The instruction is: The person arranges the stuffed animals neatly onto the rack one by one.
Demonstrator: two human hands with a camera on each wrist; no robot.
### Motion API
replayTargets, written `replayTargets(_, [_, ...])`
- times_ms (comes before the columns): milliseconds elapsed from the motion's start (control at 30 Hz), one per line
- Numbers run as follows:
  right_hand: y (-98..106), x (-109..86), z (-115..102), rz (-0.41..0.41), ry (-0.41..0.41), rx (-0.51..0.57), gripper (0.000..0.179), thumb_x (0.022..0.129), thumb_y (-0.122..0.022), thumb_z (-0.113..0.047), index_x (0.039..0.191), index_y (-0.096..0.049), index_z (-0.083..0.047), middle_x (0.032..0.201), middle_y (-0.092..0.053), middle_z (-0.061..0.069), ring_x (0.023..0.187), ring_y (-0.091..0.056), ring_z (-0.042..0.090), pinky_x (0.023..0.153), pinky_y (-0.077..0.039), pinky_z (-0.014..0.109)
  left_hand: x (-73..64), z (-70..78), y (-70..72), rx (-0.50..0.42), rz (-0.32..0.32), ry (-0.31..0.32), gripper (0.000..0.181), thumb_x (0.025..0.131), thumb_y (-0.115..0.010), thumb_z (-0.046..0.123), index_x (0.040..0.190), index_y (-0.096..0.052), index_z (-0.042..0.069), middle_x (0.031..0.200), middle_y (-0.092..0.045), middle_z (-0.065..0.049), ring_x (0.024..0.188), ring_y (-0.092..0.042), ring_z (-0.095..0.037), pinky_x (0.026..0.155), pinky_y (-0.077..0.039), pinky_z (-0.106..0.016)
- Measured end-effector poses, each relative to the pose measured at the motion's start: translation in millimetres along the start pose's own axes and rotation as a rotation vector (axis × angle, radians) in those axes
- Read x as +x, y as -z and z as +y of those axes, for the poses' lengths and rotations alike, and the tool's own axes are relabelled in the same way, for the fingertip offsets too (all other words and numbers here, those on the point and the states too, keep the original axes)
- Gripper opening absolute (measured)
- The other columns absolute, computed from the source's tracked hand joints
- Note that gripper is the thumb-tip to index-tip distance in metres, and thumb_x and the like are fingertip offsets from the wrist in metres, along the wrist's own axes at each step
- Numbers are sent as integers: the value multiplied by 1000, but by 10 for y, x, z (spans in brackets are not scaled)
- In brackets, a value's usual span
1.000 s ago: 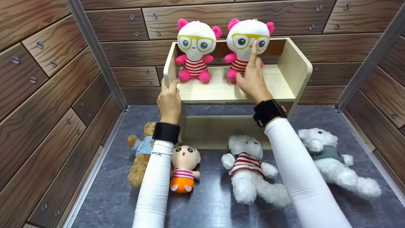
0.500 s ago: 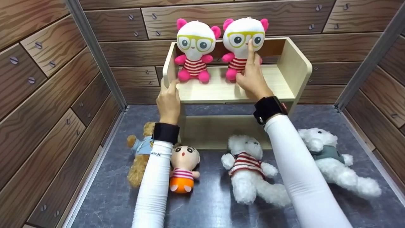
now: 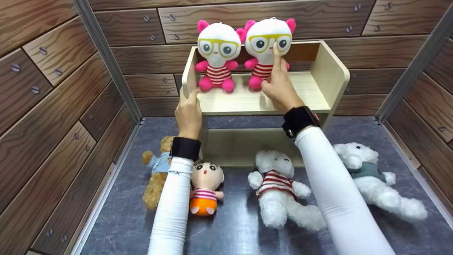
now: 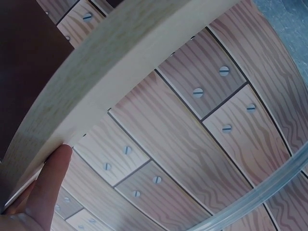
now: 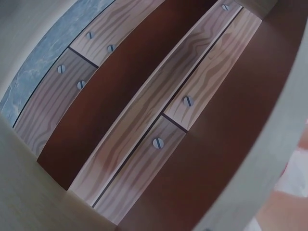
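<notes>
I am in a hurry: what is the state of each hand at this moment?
Left hand: closed, holding the shelf by its left edge.
Right hand: straight index finger touching the right panda; whether it holds, cannot tell.

Hardly any lettering can be read. In the head view, a small dark print stands on the left sleeve (image 3: 171, 212), just below the wristband (image 3: 185, 148); it looks like a short word or logo ending in an X, but the characters before that are too small to make out. A small red mark shows on the outer edge of the right wristband (image 3: 300, 121), with nothing legible in it. The blue top (image 3: 159, 164) of the brown bear carries a yellowish motif partly covered by the arm, unreadable too. Neither wrist view shows readable text.
</notes>
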State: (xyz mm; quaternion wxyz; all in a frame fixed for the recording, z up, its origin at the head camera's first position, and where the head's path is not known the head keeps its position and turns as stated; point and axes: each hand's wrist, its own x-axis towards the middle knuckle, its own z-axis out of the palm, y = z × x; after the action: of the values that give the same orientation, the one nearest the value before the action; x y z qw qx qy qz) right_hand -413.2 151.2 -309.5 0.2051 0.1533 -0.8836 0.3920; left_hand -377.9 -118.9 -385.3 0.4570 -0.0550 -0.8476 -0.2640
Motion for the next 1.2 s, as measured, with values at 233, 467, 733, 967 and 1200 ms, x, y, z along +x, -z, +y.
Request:
replayTargets(233, [11,-4,30,14,15,11,109,76,-56,5,161,4,-28,159,-21,24,144,-29,30,118,-26,39,2,5,16,-4,-1,4,21,91,-61,0,109,-72,7,134,-57,-26,81,-69,-46,65,-55,-55])
replayTargets(467, [36,-26,53,70,-3,-25,103,79,-57,4,161,-7,-34,151,-23,23,131,-44,37,110,-38,42,4,27,31,-4,-13,10,21,91,-61,0,109,-71,7,135,-56,-26,82,-69,-46,66,-56,-54])
replayTargets(733, [58,-45,63,112,11,-17,98,81,-54,7,161,-14,-35,149,-26,22,120,-51,33,97,-46,39,22,26,22,-4,-10,17,22,92,-62,1,110,-71,7,137,-55,-29,83,-70,-46,68,-56,-54])
replayTargets(967, [44,-72,97,139,31,-18,96,80,-52,7,161,-17,-31,147,-30,21,104,-53,30,87,-46,37,1,23,5,8,-6,17,18,93,-60,2,107,-71,7,135,-56,-28,83,-69,-46,68,-55,-54])
replayTargets(1200, [22,-92,121,144,22,-10,99,79,-53,8,161,-16,-33,147,-30,20,90,-54,26,82,-46,33,3,11,10,9,-9,21,20,93,-61,2,108,-71,8,135,-56,-27,83,-69,-45,68,-56,-54])
